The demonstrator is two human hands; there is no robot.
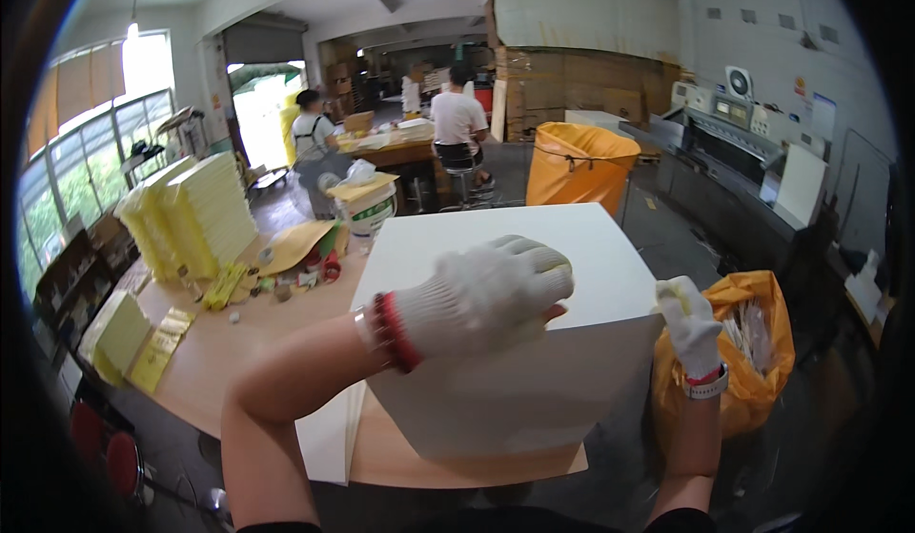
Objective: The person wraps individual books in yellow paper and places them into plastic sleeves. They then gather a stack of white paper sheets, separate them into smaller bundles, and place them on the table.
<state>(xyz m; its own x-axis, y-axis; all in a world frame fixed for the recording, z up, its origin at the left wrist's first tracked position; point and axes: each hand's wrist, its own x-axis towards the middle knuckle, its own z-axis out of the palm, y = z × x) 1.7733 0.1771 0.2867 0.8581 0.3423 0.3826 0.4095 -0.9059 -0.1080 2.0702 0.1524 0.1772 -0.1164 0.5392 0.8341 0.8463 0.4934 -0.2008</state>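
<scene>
A large white block [486, 238], a stack of boards or a box, rests on the table in front of me. Its top is bright and its near side [505, 390] lies in shade. Over the front part of the top is my left hand [510, 285], in a white knit glove with a red cuff. Its fingers reach to the right, held loosely and a little blurred; whether the palm touches the surface is hidden. At the right corner, my gloved right hand [688, 319] is closed, its fingers pinching the edge of the white block.
White sheets [329, 438] lie under the block's left side. Yellow-wrapped stacks [195, 219], tape rolls [331, 266] and a white bucket [370, 211] stand to the left. Orange bags [581, 166] are behind and at right. Two people [459, 119] work farther back; a long machine [729, 138] lines the right.
</scene>
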